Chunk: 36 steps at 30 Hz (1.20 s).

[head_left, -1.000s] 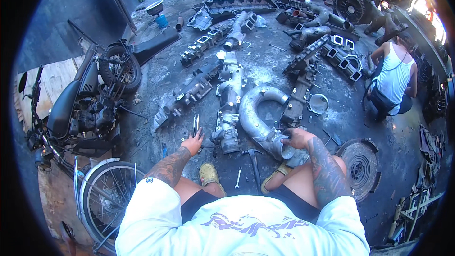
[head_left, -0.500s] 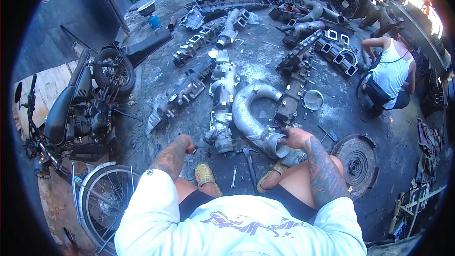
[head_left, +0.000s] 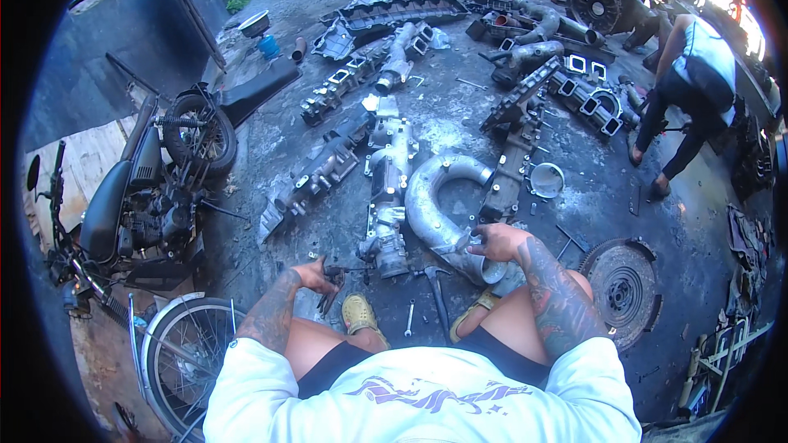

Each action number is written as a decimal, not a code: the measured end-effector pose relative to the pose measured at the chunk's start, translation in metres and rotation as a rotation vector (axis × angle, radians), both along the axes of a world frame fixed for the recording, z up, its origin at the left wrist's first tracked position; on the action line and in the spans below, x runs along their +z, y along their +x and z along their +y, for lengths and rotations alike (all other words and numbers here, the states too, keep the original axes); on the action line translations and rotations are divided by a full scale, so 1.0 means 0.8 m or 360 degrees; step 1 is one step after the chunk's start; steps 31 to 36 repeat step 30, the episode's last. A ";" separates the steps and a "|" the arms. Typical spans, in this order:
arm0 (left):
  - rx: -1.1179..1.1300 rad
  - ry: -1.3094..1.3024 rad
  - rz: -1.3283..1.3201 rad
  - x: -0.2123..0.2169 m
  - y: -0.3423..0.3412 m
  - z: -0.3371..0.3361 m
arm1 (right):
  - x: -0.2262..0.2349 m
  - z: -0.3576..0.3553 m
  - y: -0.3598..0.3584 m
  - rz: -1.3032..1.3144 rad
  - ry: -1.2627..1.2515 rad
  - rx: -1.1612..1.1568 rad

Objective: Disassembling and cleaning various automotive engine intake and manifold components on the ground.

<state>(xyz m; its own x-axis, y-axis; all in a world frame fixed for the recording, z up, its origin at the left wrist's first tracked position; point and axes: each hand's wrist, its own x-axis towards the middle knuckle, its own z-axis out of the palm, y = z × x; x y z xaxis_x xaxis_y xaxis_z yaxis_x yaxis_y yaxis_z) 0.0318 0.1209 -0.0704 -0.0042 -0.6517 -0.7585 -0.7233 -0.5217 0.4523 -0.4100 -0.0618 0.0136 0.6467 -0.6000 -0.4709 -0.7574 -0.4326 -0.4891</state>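
My left hand holds a dark hand tool that looks like pliers, low over the ground beside my left clog. Its jaws point toward the foot of a long metal manifold lying in front of me. My right hand is at the near mouth of a big U-shaped metal pipe, with curled fingers on its rim. The pipe's far end lies against a dark manifold. Between my feet lie a hammer and a small wrench.
A motorcycle and a spoked wheel stand at my left. On the right lie a flywheel and a small round bowl. Several engine castings spread ahead. A co-worker bends over at the far right.
My left hand has drawn back toward me, and the dark tool now shows in it. My right hand has shifted slightly left on the pipe. The co-worker has risen from a squat.
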 end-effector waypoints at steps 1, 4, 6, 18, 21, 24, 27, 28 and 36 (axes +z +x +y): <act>0.0009 0.0008 0.0003 0.002 -0.003 0.006 | 0.004 0.001 0.004 0.0009 -0.0002 0.0025; -0.0578 -0.0380 -0.0804 0.044 -0.060 0.004 | 0.008 0.004 0.007 0.0051 0.0035 0.0013; -0.0845 -0.0487 -0.1012 0.037 -0.056 0.012 | 0.010 0.007 0.017 0.0056 0.0043 0.0032; -0.1622 -0.0949 -0.1207 0.003 -0.057 0.004 | 0.005 0.013 0.016 0.0055 -0.0031 0.0086; -0.1291 -0.0694 -0.1107 0.019 -0.065 -0.006 | 0.000 0.012 0.009 0.0025 -0.0004 0.0064; -0.0937 -0.0406 -0.0953 0.019 -0.062 -0.015 | 0.003 0.014 0.007 -0.0002 0.0009 0.0081; -0.0872 -0.0250 -0.0940 -0.014 -0.036 -0.022 | 0.017 0.017 0.013 0.0024 0.0003 0.0069; -0.0903 -0.0140 -0.0965 -0.013 -0.037 -0.026 | 0.019 0.017 0.011 0.0025 0.0017 0.0063; -0.0780 -0.0017 -0.1001 -0.010 -0.037 -0.038 | 0.021 0.018 0.010 0.0018 0.0031 0.0057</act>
